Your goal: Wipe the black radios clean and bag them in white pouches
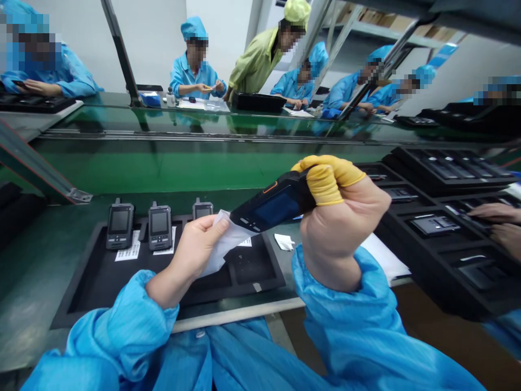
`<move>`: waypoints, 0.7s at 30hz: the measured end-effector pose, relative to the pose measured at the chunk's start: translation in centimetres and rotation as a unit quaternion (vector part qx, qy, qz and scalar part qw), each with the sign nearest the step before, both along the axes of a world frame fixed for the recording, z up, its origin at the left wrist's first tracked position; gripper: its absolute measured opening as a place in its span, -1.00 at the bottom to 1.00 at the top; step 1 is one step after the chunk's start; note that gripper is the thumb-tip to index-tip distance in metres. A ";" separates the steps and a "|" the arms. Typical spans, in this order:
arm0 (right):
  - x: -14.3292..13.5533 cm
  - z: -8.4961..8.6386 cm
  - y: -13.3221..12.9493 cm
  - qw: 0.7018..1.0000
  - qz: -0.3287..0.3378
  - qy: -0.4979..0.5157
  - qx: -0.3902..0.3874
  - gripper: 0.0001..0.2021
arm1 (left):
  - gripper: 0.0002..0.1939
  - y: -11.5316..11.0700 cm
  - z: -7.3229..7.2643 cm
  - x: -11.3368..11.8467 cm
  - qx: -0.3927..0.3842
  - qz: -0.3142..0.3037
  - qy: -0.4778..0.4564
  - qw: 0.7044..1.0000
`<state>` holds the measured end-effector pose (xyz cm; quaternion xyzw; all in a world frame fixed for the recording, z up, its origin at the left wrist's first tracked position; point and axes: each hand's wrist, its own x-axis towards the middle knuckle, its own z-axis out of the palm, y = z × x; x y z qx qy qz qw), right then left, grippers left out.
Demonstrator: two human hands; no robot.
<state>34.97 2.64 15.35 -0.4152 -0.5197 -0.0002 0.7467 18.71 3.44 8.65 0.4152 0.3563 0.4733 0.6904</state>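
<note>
Head view. A handheld device is held above the worktop, over the right part of a black tray. Right hand: fingers, covered in yellow, are bent and clamped around the device's right end. Left hand: thumb and fingers pinch a thin white sheet against the device's left end; whether they also bear on the casing cannot be told. Three similar devices stand at the tray's far left side.

Risk, as judged: the right grip is at one end only, so a slip of the covered fingers could drop the device onto the tray. A hard pull on the sheet could tear it or twist the device.

Orientation: the long axis slopes from far right, raised, down to near left. The key end points left; the screen faces the wearer.
</note>
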 end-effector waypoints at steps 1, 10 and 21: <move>0.0 0.0 0.0 1.000 0.001 -0.005 -0.008 -0.81 | -0.57 0.0 -0.1 0.0 0.013 -0.015 0.003 1.000; -0.5 0.0 -0.2 0.995 0.054 -0.052 -0.062 -0.87 | -0.43 0.1 1.1 0.0 0.088 -0.049 0.064 0.993; -1.0 -0.4 -0.1 0.985 0.108 -0.060 -0.124 -0.93 | -0.43 -0.1 1.1 0.2 0.177 0.079 0.153 0.969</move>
